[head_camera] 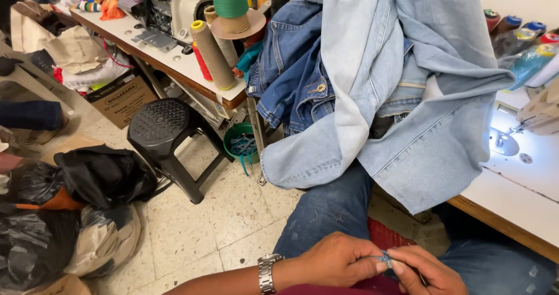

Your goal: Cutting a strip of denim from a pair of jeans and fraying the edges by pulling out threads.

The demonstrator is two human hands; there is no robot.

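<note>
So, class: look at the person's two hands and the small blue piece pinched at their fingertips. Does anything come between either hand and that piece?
Nothing visible does. The left hand and the right hand meet over the lap, and both sets of fingertips pinch the small blue piece directly. The pale denim garment hangs above them, clear of the hands.

White table [518, 205] carries piled denim [402, 97]; floor [233, 225] holds stool [166, 126]

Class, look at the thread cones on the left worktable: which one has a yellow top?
The tall beige cone at the table's front edge; the green cone behind it sits on a tan base, without a yellow top.
</note>
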